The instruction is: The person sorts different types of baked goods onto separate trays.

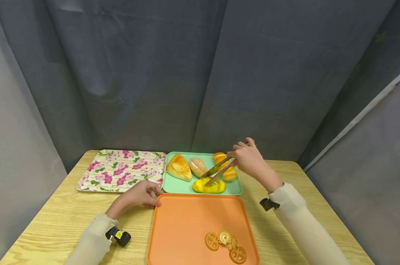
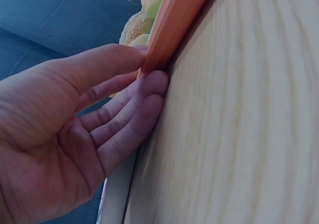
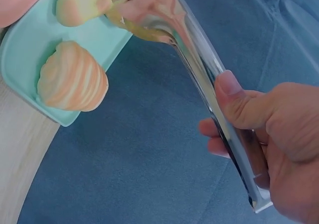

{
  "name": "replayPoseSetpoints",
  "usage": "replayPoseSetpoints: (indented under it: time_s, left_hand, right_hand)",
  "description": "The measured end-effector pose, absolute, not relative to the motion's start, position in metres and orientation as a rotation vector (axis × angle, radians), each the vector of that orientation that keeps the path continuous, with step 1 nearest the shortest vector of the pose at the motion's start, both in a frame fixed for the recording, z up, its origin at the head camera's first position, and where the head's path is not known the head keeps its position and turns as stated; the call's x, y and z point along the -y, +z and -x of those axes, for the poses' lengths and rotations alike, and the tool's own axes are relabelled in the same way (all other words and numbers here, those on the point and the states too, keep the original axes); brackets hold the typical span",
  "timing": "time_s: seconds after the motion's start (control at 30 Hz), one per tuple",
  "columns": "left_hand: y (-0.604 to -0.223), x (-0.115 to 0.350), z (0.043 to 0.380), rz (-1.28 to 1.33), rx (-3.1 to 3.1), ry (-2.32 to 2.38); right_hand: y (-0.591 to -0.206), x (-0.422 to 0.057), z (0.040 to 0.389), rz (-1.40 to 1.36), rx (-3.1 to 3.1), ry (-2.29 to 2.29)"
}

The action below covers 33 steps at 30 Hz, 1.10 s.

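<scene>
My left hand [image 1: 143,193] pinches the far left corner of the orange tray [image 1: 190,224], thumb at its rim. In the left wrist view the fingers [image 2: 132,119] sit against the tray's edge, low by the tabletop. My right hand [image 1: 251,158] grips metal tongs [image 1: 216,168] by their handle end. The tong tips reach down at the yellow striped bread roll [image 1: 213,188], one over its top, the other by its far side. That roll lies at the front of the mint green tray [image 1: 171,188]. In the right wrist view, thumb and fingers wrap the tongs [image 3: 199,69].
The green tray also bears a triangular pastry [image 1: 179,168], a sesame bun [image 1: 196,166] and a segmented, ridged bread [image 1: 230,174]. Several cookies [image 1: 224,237] lie on the orange tray's near right. A floral tray [image 1: 120,171] stands left; a grey curtain [image 1: 147,92] hangs behind the table.
</scene>
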<state>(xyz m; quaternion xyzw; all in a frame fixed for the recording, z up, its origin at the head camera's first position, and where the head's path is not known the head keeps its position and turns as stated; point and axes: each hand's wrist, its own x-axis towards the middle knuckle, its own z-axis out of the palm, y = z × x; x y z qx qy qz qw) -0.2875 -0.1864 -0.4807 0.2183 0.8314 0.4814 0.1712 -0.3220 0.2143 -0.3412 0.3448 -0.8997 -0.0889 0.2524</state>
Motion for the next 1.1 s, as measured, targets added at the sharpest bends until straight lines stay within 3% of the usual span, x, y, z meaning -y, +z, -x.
replayPoseSetpoints:
  time_s: [0.73, 1.1]
  left_hand:
    - [-0.482, 0.184, 0.287, -0.624, -2.358, 1.377]
    - [-0.481, 0.186, 0.287, -0.612, -2.381, 1.355]
  right_hand:
    - [-0.344, -0.227, 0.318, -0.886, 2.518, -0.186]
    - [-0.35, -0.259, 0.306, -0.933, 2.782, 0.376]
